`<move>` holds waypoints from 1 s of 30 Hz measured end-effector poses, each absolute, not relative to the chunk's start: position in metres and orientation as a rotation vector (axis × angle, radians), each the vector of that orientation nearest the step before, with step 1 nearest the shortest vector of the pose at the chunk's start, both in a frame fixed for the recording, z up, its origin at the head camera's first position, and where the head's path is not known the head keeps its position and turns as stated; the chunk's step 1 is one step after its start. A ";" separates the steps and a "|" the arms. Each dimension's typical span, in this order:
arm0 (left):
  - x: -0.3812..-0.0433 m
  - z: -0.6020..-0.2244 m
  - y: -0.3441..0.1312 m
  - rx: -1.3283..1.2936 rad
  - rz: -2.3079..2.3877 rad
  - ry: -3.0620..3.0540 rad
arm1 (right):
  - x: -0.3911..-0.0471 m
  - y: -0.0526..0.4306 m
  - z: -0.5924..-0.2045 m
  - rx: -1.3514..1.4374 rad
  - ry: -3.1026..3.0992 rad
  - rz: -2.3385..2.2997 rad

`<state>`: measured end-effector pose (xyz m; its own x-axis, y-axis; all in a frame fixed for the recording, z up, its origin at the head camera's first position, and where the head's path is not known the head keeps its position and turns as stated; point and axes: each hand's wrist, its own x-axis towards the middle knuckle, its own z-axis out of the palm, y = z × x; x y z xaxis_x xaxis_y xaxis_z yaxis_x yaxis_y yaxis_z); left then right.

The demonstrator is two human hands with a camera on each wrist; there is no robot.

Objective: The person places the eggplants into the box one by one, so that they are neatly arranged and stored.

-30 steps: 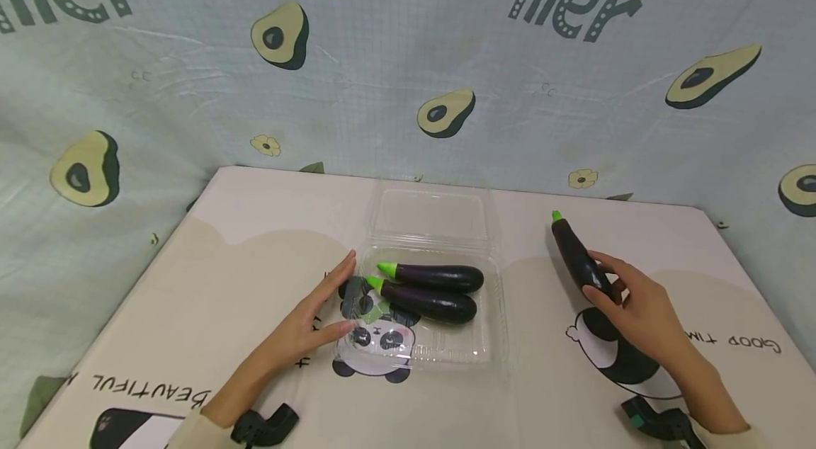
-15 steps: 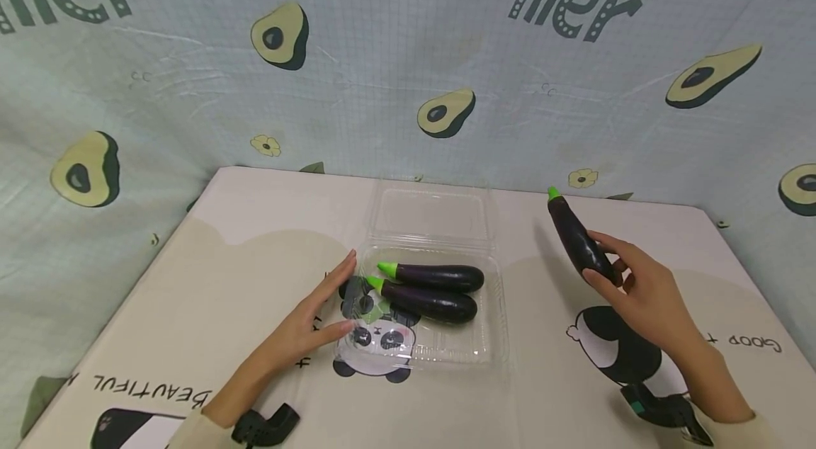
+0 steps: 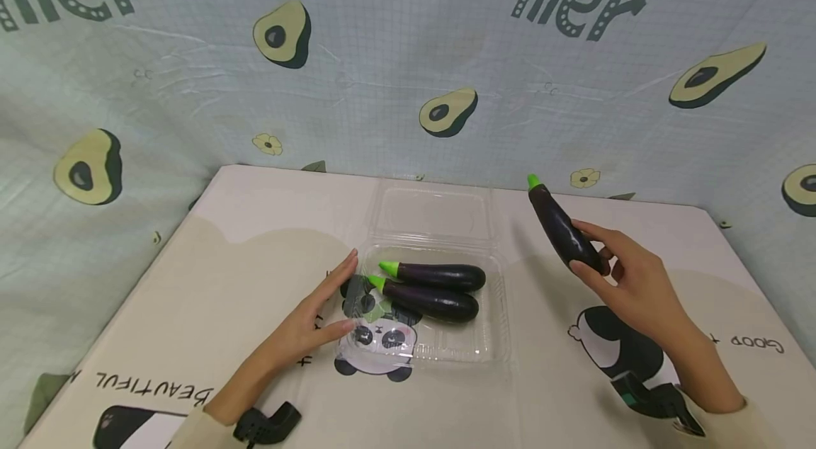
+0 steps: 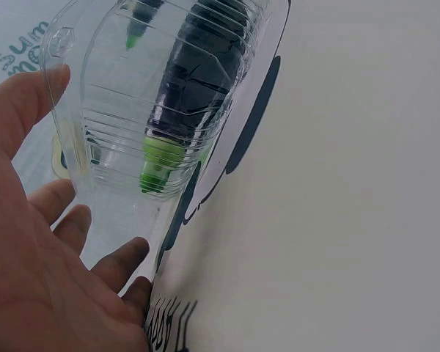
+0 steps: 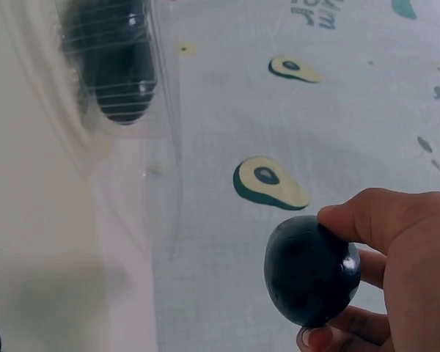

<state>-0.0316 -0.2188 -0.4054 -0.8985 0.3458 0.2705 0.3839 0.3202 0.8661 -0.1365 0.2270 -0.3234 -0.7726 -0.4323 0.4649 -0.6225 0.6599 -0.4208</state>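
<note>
My right hand [image 3: 627,275] grips an eggplant [image 3: 561,226] by its thick end, raised above the table, with the green stem tip pointing up and away. In the right wrist view the round dark end of that eggplant [image 5: 308,271] shows between thumb and fingers. A clear plastic clamshell box [image 3: 455,353] lies with its lid folded back at the table's middle. Two more eggplants lie side by side in it: a far one [image 3: 446,277] and a near one [image 3: 436,302], stems to the left. My left hand [image 3: 299,332] rests at the box's left rim, fingers spread and fairly straight.
The box's clear lid [image 3: 433,214] lies flat toward the back edge of the table [image 3: 274,201]. Behind hangs a cloth [image 3: 370,45] printed with avocados. Black wrist mounts sit on both forearms, the left mount [image 3: 268,424] close over the table.
The right hand has lifted the eggplant off the right side of the table and brought it slightly left toward the box. My left hand and the box have stayed put.
</note>
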 end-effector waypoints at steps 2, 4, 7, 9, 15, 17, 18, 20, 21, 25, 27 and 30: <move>-0.032 -0.405 -0.219 -0.682 -1.661 -2.532 | -0.136 0.223 -0.321 0.857 -2.541 0.828; -0.032 -0.405 -0.218 -0.675 -1.656 -2.537 | -0.136 0.219 -0.319 0.884 -2.528 0.832; -0.033 -0.405 -0.218 -0.677 -1.658 -2.541 | -0.136 0.214 -0.318 0.934 -2.508 0.834; -0.033 -0.406 -0.218 -0.681 -1.665 -2.544 | -0.136 0.210 -0.318 0.971 -2.495 0.834; -0.032 -0.406 -0.219 -0.692 -1.679 -2.541 | -0.134 0.198 -0.316 1.039 -2.464 0.864; -0.032 -0.407 -0.219 -0.699 -1.680 -2.536 | -0.133 0.194 -0.315 1.055 -2.461 0.877; -0.032 -0.407 -0.219 -0.701 -1.683 -2.534 | -0.132 0.192 -0.314 1.064 -2.460 0.882; -0.033 -0.407 -0.219 -0.699 -1.681 -2.537 | -0.130 0.188 -0.313 1.083 -2.454 0.889; -0.033 -0.407 -0.219 -0.697 -1.681 -2.539 | -0.129 0.186 -0.312 1.092 -2.452 0.889; -0.033 -0.407 -0.219 -0.687 -1.668 -2.547 | -0.127 0.179 -0.310 1.130 -2.439 0.902; -0.033 -0.406 -0.219 -0.690 -1.660 -2.542 | -0.125 0.176 -0.310 1.152 -2.436 0.916; -0.032 -0.405 -0.218 -0.697 -1.650 -2.531 | -0.123 0.171 -0.311 1.192 -2.428 0.952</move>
